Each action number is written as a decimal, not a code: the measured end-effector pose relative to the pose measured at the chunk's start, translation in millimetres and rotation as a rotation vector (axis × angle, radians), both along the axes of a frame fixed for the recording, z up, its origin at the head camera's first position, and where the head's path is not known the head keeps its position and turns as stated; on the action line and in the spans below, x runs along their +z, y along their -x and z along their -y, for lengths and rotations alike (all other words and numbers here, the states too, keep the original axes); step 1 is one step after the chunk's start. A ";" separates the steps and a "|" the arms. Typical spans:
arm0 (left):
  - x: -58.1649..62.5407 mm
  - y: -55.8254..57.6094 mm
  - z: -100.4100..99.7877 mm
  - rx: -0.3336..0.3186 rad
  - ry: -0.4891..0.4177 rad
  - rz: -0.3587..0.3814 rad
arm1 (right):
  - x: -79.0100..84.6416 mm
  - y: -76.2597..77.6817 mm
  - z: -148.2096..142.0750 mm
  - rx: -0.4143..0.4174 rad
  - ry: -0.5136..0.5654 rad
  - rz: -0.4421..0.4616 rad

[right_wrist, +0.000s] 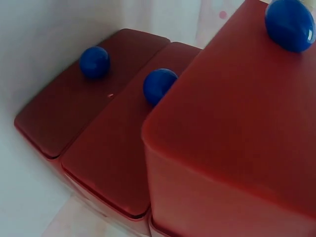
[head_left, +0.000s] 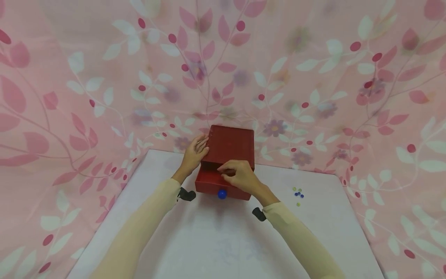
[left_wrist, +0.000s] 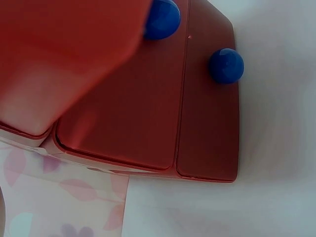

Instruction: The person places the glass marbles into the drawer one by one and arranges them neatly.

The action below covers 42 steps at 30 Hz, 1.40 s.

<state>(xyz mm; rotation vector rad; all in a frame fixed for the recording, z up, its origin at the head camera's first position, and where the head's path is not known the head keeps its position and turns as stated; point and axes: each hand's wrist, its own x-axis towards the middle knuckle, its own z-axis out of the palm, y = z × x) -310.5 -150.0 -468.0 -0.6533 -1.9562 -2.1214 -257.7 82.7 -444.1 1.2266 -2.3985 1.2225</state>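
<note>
A red cabinet (head_left: 231, 143) of stacked drawers stands at the back of the table, its top drawer (head_left: 208, 186) pulled out by a blue knob (head_left: 222, 194) side. My left hand (head_left: 193, 155) rests along the cabinet's left edge, fingers loosely extended. Over the pulled-out drawer is my right hand (head_left: 240, 175), with thumb and forefinger bent toward each other at the opening; I cannot tell whether anything is between them. In the right wrist view the top drawer (right_wrist: 222, 118) juts past two lower drawers, whose fronts sit flush. The drawer's inside is partly hidden by the right hand.
Several small blue and yellow-green beads (head_left: 299, 195) lie on the white table (head_left: 216, 240) to the right of the cabinet. A pink floral cloth (head_left: 223, 77) hangs behind and around the table. Dark wrist cameras (head_left: 188, 194) sit below both wrists.
</note>
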 end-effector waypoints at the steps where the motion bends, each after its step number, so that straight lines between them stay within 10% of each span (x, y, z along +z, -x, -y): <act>1: -0.8 0.2 -0.1 -0.001 -0.003 0.000 | -0.6 0.1 0.6 -0.004 -0.018 0.008; 42: -1.5 1.0 0.6 0.003 0.003 0.008 | -4.1 3.9 3.9 -0.057 -0.264 0.293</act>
